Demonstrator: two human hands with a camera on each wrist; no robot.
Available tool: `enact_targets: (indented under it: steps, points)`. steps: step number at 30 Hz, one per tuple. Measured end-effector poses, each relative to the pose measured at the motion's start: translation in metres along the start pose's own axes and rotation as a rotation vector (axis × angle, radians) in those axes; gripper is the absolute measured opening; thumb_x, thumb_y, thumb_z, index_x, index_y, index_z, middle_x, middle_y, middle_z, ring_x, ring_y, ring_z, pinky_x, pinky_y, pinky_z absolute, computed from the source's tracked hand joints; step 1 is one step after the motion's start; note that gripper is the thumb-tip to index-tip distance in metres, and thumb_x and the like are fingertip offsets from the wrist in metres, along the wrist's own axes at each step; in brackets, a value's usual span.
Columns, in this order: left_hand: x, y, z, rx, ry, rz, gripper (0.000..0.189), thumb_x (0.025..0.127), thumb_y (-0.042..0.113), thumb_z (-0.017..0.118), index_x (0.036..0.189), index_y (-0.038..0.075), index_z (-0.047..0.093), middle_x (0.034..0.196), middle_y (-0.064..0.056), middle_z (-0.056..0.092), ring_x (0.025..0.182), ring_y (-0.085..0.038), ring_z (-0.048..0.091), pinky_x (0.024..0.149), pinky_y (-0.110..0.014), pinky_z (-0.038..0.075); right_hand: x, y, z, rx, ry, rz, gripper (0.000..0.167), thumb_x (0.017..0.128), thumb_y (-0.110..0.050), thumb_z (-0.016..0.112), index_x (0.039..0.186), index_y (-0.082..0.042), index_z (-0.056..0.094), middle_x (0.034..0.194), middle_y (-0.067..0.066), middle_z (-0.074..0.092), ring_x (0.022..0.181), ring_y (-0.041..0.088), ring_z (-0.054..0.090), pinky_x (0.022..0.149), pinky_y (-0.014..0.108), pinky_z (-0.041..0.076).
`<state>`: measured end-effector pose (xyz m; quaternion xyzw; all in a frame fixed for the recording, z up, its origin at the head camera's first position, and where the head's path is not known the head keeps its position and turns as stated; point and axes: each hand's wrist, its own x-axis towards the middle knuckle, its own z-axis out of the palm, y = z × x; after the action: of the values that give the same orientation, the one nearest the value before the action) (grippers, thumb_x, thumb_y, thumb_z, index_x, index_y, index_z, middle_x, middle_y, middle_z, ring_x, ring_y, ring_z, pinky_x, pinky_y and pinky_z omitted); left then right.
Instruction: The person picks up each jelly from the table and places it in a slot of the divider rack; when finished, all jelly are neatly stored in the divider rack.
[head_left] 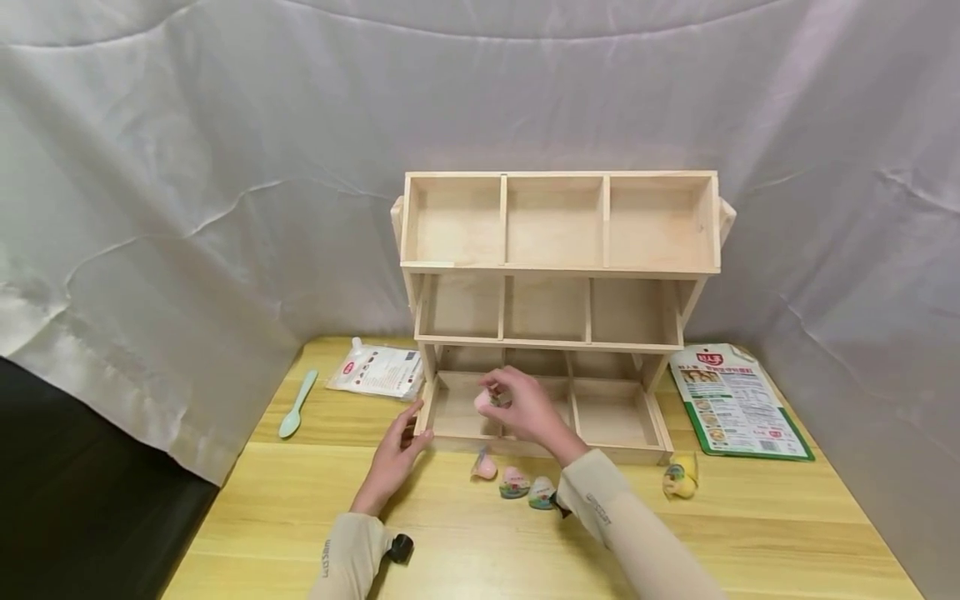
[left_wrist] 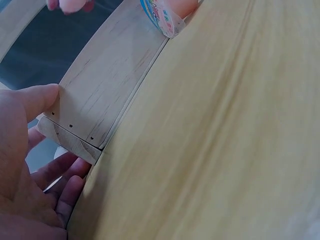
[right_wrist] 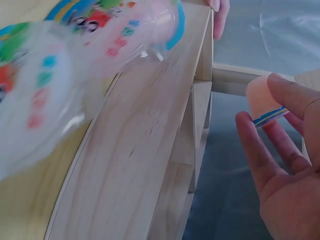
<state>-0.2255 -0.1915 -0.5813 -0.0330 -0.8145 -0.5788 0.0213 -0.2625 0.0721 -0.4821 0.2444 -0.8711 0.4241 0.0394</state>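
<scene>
My right hand (head_left: 525, 406) pinches a small pink jelly cup (right_wrist: 260, 97) with a printed lid between thumb and fingertips. It holds the cup above the lowest tier of a tiered wooden box (head_left: 532, 447), over the left compartment near the divider. At that tier's front left corner is my left hand (head_left: 393, 458). In the left wrist view its thumb (left_wrist: 42, 98) lies on the front board while the other fingers curl round the side. Before the box lie a tipped pink jelly cup (head_left: 486, 467), a second pink jelly cup (head_left: 514, 482) and a whitish jelly cup (head_left: 542, 493).
A yellow jelly cup (head_left: 681, 477) lies by the box's front right corner. To the left are a spouted white pouch (head_left: 378, 371) and a pale green spoon (head_left: 298, 406). On the right lies a green-edged printed packet (head_left: 738, 404). Grey cloth (head_left: 300, 167) hangs behind the table.
</scene>
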Motion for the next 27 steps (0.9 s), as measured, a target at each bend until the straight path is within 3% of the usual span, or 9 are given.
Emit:
enact_targets:
  steps: [10,20,27]
  points:
    - [0.000,-0.002,0.000,0.010,0.014,0.012,0.062,0.101,0.027,0.069,0.158,0.023,0.044,0.137,-0.018,0.060,0.121,-0.029,0.060,0.101,-0.036,0.049,0.023,0.001,0.020,0.050,-0.008,0.014,0.028,0.088,-0.010,0.083,0.115,-0.009,0.075,0.111,0.010,0.071,0.101,0.029,0.068,0.093,0.052,0.057]
    - [0.000,-0.001,0.001,-0.001,0.004,-0.006,0.062,0.101,0.029,0.069,0.158,0.024,0.044,0.137,-0.017,0.060,0.121,-0.029,0.060,0.104,-0.042,0.048,0.034,0.003,0.032,0.077,-0.006,0.177,0.032,0.086,-0.015,0.086,0.115,-0.011,0.074,0.111,0.007,0.073,0.100,0.024,0.068,0.092,0.042,0.057]
    - [0.000,-0.003,0.001,-0.031,0.025,0.003,0.062,0.100,0.022,0.070,0.157,0.021,0.045,0.138,-0.020,0.060,0.122,-0.034,0.059,0.105,-0.049,0.047,0.037,0.008,0.041,0.127,-0.042,0.184,0.039,0.089,-0.011,0.082,0.124,-0.002,0.068,0.117,0.015,0.071,0.107,0.032,0.068,0.098,0.047,0.056]
